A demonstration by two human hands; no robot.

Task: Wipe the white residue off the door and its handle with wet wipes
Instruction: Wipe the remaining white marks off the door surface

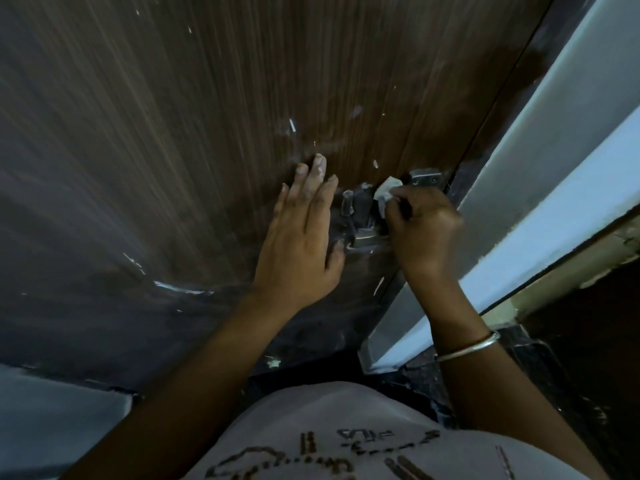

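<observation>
A dark brown wood-grain door [180, 133] fills most of the view, marked with white streaks and specks. Its metal handle and latch [360, 216] sit at the door's right edge. My left hand [301, 237] lies flat on the door just left of the handle, fingers spread, whitish residue on the fingertips. My right hand [422, 226] is closed around a crumpled white wet wipe [386, 194] and presses it against the top right of the handle, beside a metal latch plate [426, 178]. A metal bangle circles my right wrist.
A pale door frame and wall [554, 174] run diagonally along the right of the door. Dark speckled floor [519, 368] shows below, with a white fleck near the door's foot. My light shirt fills the bottom of the view.
</observation>
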